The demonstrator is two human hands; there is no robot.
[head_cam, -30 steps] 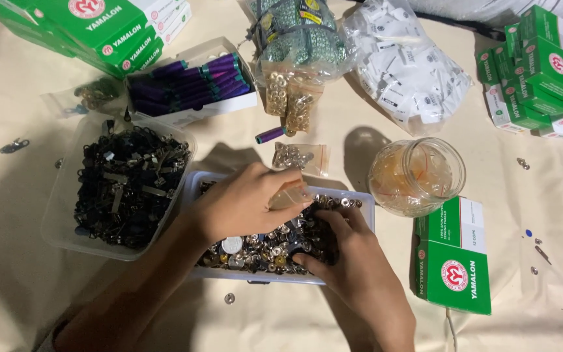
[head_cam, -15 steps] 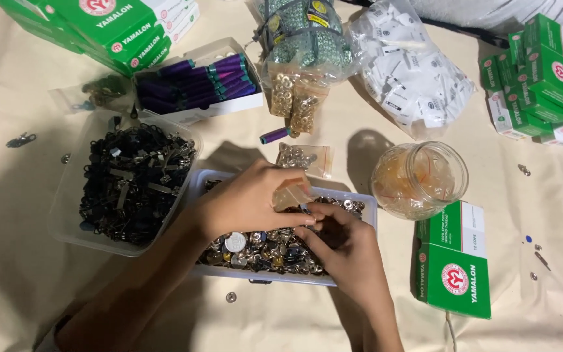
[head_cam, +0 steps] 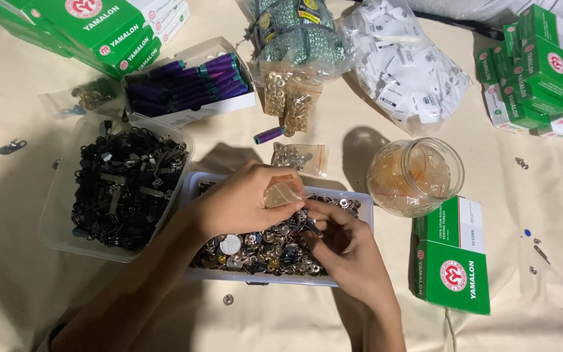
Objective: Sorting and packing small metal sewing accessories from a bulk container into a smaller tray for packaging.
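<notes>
left hand (head_cam: 239,205): fingers curled shut on a small clear bag (head_cam: 283,193), held over the middle of the white tray (head_cam: 193,186).
right hand (head_cam: 346,251): fingertips pinched together on small metal pieces at the mouth of the small clear bag; what exactly is pinched is too small to tell.
white tray: rectangular, filled with mixed metal buttons (head_cam: 255,248); lies on the cream cloth (head_cam: 27,287), directly under both hands.
left neighbour: clear tub of dark zipper pulls (head_cam: 125,186), just beside the tray's left end.
right neighbour: glass jar (head_cam: 415,176), near the tray's right end, with a green box (head_cam: 454,257) just below it.
far side: box of purple spools (head_cam: 187,85), bag of brass eyelets (head_cam: 288,98), small bag of silver snaps (head_cam: 298,156), one loose purple spool (head_cam: 270,135), bag of white pieces (head_cam: 405,65).
corners: stacked green boxes top left (head_cam: 99,26) and top right (head_cam: 542,72).
obstructions: both forearms cross the tray's near edge; the left hand hides part of the tray's far rim.
open room: bare cloth at lower left and lower right, with loose snaps (head_cam: 228,299) scattered on it.
</notes>
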